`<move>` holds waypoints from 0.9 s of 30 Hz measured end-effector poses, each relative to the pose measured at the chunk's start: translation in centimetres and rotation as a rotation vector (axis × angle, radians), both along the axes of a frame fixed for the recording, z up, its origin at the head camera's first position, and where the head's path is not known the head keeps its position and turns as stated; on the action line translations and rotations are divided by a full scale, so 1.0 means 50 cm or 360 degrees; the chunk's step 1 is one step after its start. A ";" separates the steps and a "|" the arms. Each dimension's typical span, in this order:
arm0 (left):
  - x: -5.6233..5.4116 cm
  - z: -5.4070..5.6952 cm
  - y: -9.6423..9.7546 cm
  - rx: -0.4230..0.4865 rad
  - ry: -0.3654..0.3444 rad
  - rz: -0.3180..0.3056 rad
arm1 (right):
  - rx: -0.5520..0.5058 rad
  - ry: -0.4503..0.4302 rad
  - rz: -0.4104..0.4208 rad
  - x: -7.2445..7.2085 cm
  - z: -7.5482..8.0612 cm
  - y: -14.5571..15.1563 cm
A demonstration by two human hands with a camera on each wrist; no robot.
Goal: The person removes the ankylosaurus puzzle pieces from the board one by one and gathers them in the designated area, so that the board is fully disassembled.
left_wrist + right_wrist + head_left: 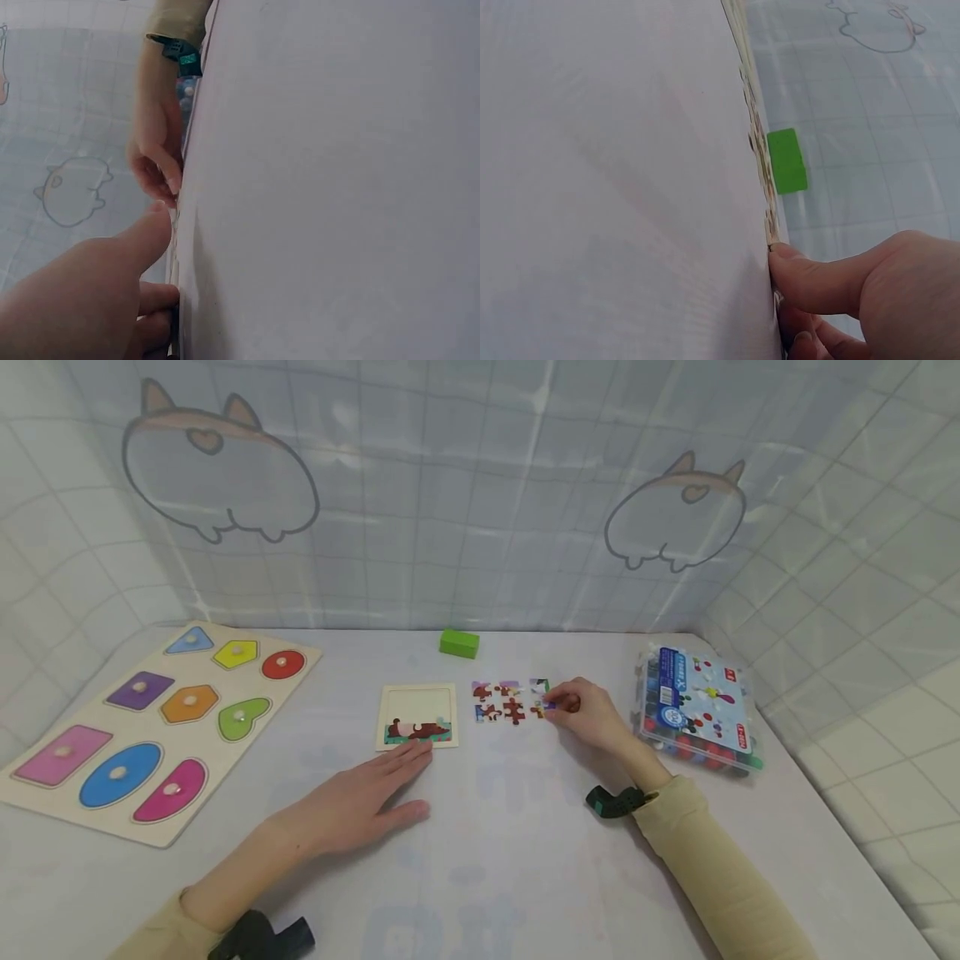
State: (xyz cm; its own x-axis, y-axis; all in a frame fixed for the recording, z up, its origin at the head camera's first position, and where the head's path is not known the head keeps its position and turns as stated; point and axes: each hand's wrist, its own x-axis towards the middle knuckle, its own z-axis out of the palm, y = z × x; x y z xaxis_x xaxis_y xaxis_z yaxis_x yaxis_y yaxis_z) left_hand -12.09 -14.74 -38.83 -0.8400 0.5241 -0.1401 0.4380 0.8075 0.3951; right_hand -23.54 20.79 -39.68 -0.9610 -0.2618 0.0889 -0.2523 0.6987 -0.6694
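A small square puzzle board (417, 700) lies on the table, its bottom strip filled with a brown and teal picture and the upper part bare. My left hand (352, 802) lies flat with straight fingers, the fingertips at the board's lower edge. To the right of the board, several loose jigsaw pieces (513, 711) lie in two rows. My right hand (592, 717) pinches a jigsaw piece (549, 704) at the right end of these rows; the fingers partly hide it. In the right wrist view, the thumb (802, 281) presses at the edge of a piece.
A green block (459, 643) sits behind the pieces. At left lies a large shape-peg board (168, 727). A clear plastic box (697, 706) of coloured parts stands at right. A tiled curtain (450, 485) rises at the table's back.
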 end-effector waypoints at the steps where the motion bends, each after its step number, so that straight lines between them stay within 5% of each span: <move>1: -0.001 -0.001 0.000 0.0002 0.0004 0.0001 | -0.0007 0.0003 0.0005 0.000 -0.001 0.000; 27: -0.007 -0.015 -0.002 0.0004 0.0048 -0.0069 | 0.0031 -0.0012 -0.0013 -0.002 0.001 0.007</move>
State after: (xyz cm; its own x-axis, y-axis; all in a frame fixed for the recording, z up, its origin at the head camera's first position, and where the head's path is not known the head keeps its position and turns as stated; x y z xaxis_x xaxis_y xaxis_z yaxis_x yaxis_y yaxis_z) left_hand -12.42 -14.84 -39.57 -0.8205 0.5602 -0.1138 0.4840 0.7867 0.3832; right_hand -23.65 21.12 -39.65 -0.9638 -0.2553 0.0764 -0.2412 0.7137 -0.6576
